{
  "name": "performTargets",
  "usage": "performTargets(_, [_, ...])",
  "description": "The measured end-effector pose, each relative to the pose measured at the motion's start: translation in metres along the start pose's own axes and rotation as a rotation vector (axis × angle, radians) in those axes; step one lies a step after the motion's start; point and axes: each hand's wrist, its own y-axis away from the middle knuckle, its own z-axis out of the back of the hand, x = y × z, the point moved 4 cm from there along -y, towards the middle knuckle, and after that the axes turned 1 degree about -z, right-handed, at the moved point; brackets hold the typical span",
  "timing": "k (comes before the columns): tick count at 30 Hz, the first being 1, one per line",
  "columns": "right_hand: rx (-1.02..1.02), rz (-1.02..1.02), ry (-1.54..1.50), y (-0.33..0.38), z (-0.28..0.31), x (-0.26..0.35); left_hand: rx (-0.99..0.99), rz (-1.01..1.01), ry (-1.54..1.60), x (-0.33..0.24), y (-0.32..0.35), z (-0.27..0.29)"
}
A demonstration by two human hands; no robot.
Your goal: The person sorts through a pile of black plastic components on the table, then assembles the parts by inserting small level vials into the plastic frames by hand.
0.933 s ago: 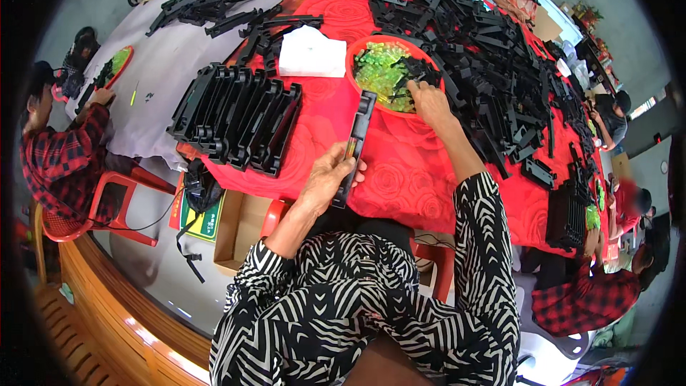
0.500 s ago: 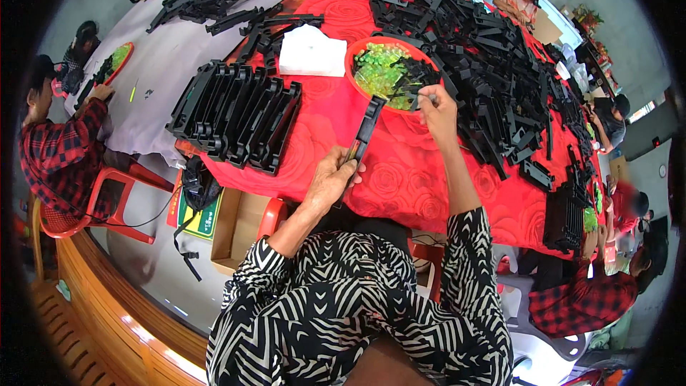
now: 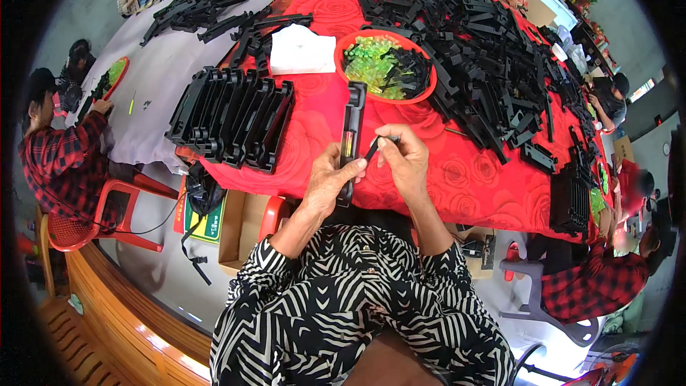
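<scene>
My left hand (image 3: 330, 180) is wrapped round a long black plastic bar (image 3: 353, 116), held upright over the table's near edge. A small yellow and red strip shows inside the bar's channel. My right hand (image 3: 406, 161) pinches a small black plastic piece (image 3: 373, 149) close beside the bar, near the left thumb. Beyond both hands stands a red bowl (image 3: 340, 73) holding green-yellow translucent pieces (image 3: 371, 64) and small black parts (image 3: 411, 73). To the left, a stack of similar black bars (image 3: 232, 118) stands in a row.
A white tissue pack (image 3: 302, 50) lies left of the bowl. Loose black bars (image 3: 471, 57) are heaped across the right of the red tablecloth (image 3: 457, 189). More bars (image 3: 196, 11) lie on the pale cloth. Co-workers sit at left, such as one in a checked shirt (image 3: 61, 171), and at right.
My right hand has come back from the bowl to the bar, bringing a small black piece. The bar has turned more upright in my left hand.
</scene>
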Motion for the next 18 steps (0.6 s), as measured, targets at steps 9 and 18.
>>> performTargets(9, [-0.024, -0.028, 0.113, 0.02, -0.008, -0.004, 0.003, -0.056, 0.003, -0.002, 0.004, -0.007])
performTargets(18, [-0.243, 0.231, 0.238, 0.017, 0.008, 0.038, 0.177, 0.013, 0.127, 0.006, 0.001, -0.012])
